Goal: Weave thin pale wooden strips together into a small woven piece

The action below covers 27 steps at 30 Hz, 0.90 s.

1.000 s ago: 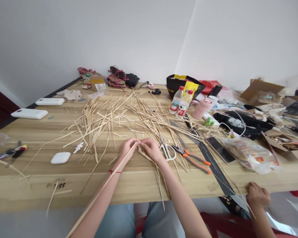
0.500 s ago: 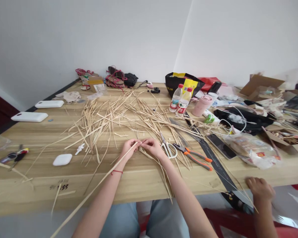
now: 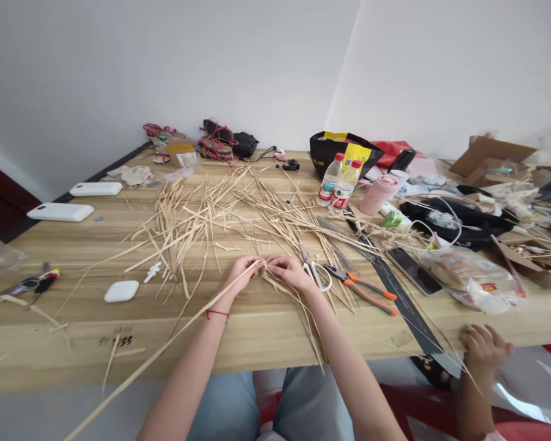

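My left hand (image 3: 244,273) pinches a long pale plant-fibre strip (image 3: 165,346), perhaps straw or split bamboo, which trails down past my forearm and off the table edge. Close beside it, my right hand (image 3: 286,271) is closed at the fingertips on the same work, with more strips (image 3: 307,312) hanging under the palm and along the forearm. The fingertips nearly meet, and what lies between them is too small to make out. Scissors with white handles (image 3: 318,275) lie just right of my right hand, then pliers with orange grips (image 3: 365,290).
Loose strips (image 3: 197,214) spread over the table beyond my hands. Two bottles (image 3: 337,187), a pink cup (image 3: 379,194), a phone (image 3: 414,271) and a bread bag (image 3: 475,278) stand or lie to the right. A white earbud case (image 3: 121,291) lies left. Another person's hand (image 3: 484,348) rests at the right edge.
The view has shifted slightly, so things on the table appear a little further right. My hands keep their pinch close together. The other person's hand has its fingers lifted somewhat more.
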Motion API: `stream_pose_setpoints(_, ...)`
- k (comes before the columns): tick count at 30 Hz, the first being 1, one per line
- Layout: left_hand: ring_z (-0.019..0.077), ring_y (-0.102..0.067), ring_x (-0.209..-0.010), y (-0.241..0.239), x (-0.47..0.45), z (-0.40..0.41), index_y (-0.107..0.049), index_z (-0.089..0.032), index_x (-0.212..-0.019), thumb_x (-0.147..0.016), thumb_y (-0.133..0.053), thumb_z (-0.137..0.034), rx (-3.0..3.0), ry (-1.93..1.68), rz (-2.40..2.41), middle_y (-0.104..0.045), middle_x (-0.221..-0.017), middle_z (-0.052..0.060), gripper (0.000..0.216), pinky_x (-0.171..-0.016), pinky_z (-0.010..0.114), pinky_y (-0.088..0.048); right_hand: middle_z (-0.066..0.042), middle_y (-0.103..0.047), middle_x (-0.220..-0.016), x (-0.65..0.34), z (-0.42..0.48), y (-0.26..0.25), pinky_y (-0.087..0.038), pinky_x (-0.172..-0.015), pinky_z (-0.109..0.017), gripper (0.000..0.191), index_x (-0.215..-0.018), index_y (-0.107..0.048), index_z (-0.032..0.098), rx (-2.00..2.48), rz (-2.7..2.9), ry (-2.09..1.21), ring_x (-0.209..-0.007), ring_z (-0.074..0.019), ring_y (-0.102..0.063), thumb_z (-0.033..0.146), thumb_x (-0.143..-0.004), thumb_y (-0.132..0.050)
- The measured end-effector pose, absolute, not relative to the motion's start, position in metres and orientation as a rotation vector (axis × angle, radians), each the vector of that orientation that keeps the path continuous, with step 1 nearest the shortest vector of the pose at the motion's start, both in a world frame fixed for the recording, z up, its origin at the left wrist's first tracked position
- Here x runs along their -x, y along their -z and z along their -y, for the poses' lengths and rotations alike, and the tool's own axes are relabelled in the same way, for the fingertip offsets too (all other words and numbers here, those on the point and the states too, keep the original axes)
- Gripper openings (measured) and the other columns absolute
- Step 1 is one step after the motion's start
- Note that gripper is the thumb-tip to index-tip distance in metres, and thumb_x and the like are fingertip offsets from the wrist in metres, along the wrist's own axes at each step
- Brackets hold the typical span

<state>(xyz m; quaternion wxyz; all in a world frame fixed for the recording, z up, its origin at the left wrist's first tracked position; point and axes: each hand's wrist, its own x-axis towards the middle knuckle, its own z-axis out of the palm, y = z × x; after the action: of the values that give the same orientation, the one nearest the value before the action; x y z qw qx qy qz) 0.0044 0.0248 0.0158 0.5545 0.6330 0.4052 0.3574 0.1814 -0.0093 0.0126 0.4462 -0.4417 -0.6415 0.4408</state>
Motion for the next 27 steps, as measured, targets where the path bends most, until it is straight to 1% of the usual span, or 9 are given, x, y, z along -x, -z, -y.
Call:
stream_pose_setpoints(2,0.009,-0.041,-0.048,-0.015,-0.005,-0.025,-0.065,-0.012,-0.075,-0.072,-0.064,-0.049,-1.498,-0.853,-0.938,-0.048,-0.051,-0.003,0.036,-0.048,0.021,-0.029,-0.007,-0.067,-0.099,-0.181,0.007,-0.012,-0.046,-0.089,-0.037,0.02,-0.084,-0.071,0.018,1.064,1.613,-1.067,-0.096,-0.0223,-0.061,0.036,-0.082,-0.062)
stream_pose_setpoints(4,0.0088,-0.04,-0.048,-0.014,-0.007,-0.024,-0.064,-0.013,-0.073,-0.072,-0.063,-0.049,-1.49,-0.867,-0.933,-0.048,-0.051,-0.004,0.036,-0.048,0.02,-0.029,-0.007,-0.069,-0.094,-0.181,0.006,-0.011,-0.045,-0.089,-0.036,0.018,-0.077,-0.073,0.019,1.049,1.626,-1.027,-0.094,-0.0215,-0.062,0.034,-0.079,-0.064)
stream_pose_setpoints(8,0.0082,-0.039,-0.046,-0.011,-0.012,-0.023,-0.062,-0.013,-0.073,-0.071,-0.064,-0.049,-1.442,-0.905,-0.95,-0.047,-0.05,-0.004,0.037,-0.045,0.02,-0.028,-0.008,-0.069,-0.093,-0.18,0.004,-0.007,-0.046,-0.087,-0.035,0.014,-0.075,-0.073,0.019,1.084,1.571,-0.99,-0.09,-0.0208,-0.064,0.03,-0.076,-0.066)
stream_pose_setpoints(11,0.0078,-0.04,-0.045,-0.008,-0.014,-0.023,-0.062,-0.013,-0.075,-0.066,-0.069,-0.047,-1.418,-0.92,-0.973,-0.05,-0.052,-0.004,0.036,-0.044,0.02,-0.029,-0.008,-0.069,-0.094,-0.178,0.004,-0.004,-0.047,-0.085,-0.034,0.012,-0.074,-0.073,0.019,1.122,1.525,-0.984,-0.089,-0.0208,-0.064,0.029,-0.073,-0.068)
stream_pose_setpoints(15,0.0069,-0.04,-0.043,-0.004,-0.014,-0.024,-0.058,-0.014,-0.069,-0.061,-0.074,-0.045,-1.375,-0.909,-0.986,-0.049,-0.05,-0.005,0.036,-0.043,0.019,-0.029,-0.008,-0.069,-0.093,-0.176,0.005,-0.004,-0.048,-0.083,-0.034,0.011,-0.074,-0.073,0.019,1.115,1.538,-0.953,-0.089,-0.0209,-0.064,0.029,-0.073,-0.068)
stream_pose_setpoints(18,0.0067,-0.04,-0.042,-0.004,-0.012,-0.025,-0.058,-0.013,-0.066,-0.06,-0.074,-0.046,-1.33,-0.905,-0.975,-0.048,-0.048,-0.005,0.037,-0.043,0.019,-0.029,-0.007,-0.069,-0.092,-0.175,0.005,-0.005,-0.048,-0.083,-0.033,0.012,-0.075,-0.073,0.019,1.1,1.572,-0.919,-0.089,-0.0202,-0.064,0.03,-0.074,-0.067)
stream_pose_setpoints(24,0.0065,-0.038,-0.044,-0.009,-0.011,-0.025,-0.061,-0.012,-0.067,-0.059,-0.075,-0.045,-1.354,-0.89,-0.952,-0.047,-0.047,-0.005,0.037,-0.043,0.019,-0.027,-0.008,-0.069,-0.092,-0.174,0.005,-0.005,-0.048,-0.082,-0.033,0.015,-0.072,-0.071,0.018,1.098,1.519,-0.948,-0.088,-0.0202,-0.064,0.032,-0.073,-0.068)
stream_pose_setpoints(27,0.0069,-0.038,-0.045,-0.01,-0.011,-0.024,-0.062,-0.012,-0.069,-0.061,-0.073,-0.046,-1.377,-0.901,-0.946,-0.047,-0.049,-0.004,0.037,-0.044,0.019,-0.027,-0.008,-0.069,-0.091,-0.173,0.004,-0.004,-0.048,-0.082,-0.033,0.016,-0.07,-0.07,0.018,1.114,1.507,-0.948,-0.087,-0.0204,-0.064,0.033,-0.073,-0.068)
